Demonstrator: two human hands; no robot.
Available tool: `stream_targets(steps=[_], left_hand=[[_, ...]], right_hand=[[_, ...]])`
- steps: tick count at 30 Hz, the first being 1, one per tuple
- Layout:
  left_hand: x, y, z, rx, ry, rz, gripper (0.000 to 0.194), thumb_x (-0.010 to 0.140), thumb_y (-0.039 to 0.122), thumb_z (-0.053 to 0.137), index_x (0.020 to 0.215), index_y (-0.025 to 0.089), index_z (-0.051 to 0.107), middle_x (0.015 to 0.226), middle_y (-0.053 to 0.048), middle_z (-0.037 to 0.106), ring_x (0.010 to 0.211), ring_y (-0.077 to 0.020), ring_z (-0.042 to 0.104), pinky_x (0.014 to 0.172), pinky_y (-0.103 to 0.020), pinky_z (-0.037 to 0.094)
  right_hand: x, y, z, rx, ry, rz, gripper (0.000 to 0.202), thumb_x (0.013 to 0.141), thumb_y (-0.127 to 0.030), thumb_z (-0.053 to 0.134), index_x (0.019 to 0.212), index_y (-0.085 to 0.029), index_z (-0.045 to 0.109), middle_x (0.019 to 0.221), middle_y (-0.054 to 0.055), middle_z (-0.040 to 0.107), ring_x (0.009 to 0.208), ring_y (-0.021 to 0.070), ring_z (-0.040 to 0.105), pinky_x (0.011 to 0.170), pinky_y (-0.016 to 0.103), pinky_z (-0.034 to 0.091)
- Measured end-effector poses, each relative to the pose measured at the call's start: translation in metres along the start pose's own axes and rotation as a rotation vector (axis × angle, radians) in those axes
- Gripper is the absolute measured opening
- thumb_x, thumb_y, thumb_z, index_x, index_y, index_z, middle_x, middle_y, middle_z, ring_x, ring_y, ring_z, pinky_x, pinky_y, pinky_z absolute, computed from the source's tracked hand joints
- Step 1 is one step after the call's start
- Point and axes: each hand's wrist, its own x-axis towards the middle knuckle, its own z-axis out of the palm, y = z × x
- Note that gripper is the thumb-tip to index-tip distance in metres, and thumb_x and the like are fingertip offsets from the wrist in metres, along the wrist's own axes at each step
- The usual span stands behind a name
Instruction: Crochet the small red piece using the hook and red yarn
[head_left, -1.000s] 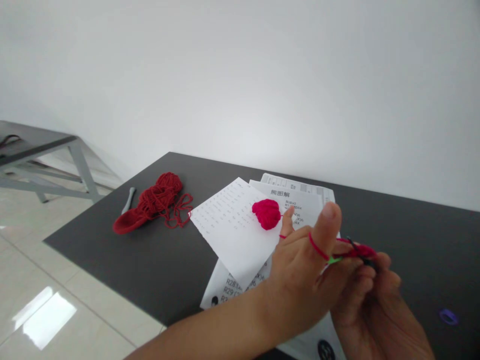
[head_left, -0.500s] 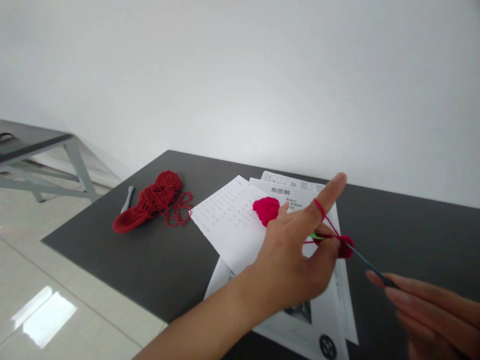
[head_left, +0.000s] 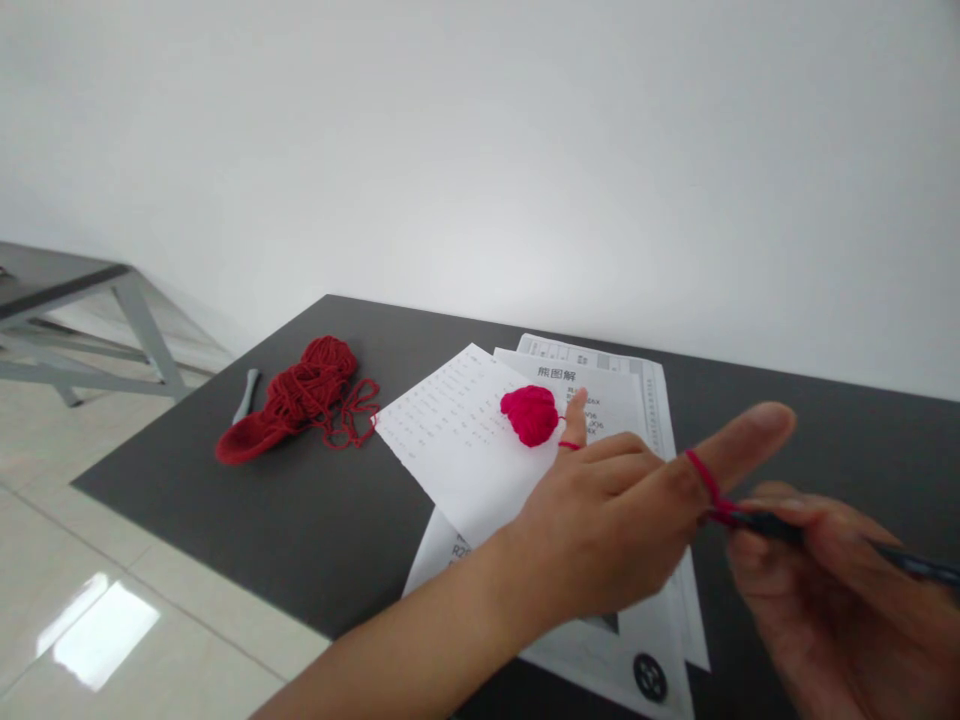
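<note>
My left hand [head_left: 622,520] is over the papers, index finger stretched out with pink yarn [head_left: 703,476] looped round it and more yarn round the little finger. Its thumb and whatever they pinch are mostly hidden. My right hand [head_left: 847,590] grips a dark crochet hook [head_left: 772,525], whose tip meets the pink yarn beside my left index finger. A small pink yarn ball [head_left: 531,415] lies on the papers, just left of my left little finger.
On the dark table [head_left: 300,540], a handwritten sheet [head_left: 450,430] overlaps printed sheets [head_left: 660,600]. Dark red yarn [head_left: 311,385] with a red crocheted piece [head_left: 251,438] lies at left, near a grey tool [head_left: 245,396]. Another table [head_left: 67,280] stands far left.
My left hand has turned and its index finger now points further right. My right hand has moved up and closer to it. The crocheted pink piece and green marker are now hidden.
</note>
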Motion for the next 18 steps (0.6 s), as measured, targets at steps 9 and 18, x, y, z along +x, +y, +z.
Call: stream_targets(steps=[9,18], left_hand=[[0.002,-0.001,0.006,-0.191,0.051,-0.094,0.068,0.092,0.024,0.061,0.155,0.028,0.033,0.085,0.001,0.077,0.082,-0.0173,0.069,0.111,-0.049,0.042],[0.020,0.000,-0.009,-1.289,-0.094,-0.741,0.087,0.067,0.016,0.086,0.146,0.024,0.050,0.072,0.003,0.069,0.064,-0.0098,0.058,0.073,-0.023,0.053]], right_hand=[[0.010,-0.004,0.010,0.464,-0.115,0.577,0.020,0.075,-0.013,0.089,0.087,-0.018,0.073,0.086,0.002,0.069,0.076,0.0084,0.068,0.076,0.007,0.054],[-0.009,0.003,-0.005,0.100,0.068,-0.053,0.021,0.079,-0.017,0.086,0.096,-0.019,0.074,0.095,0.003,0.070,0.080,0.0137,0.069,0.078,0.013,0.058]])
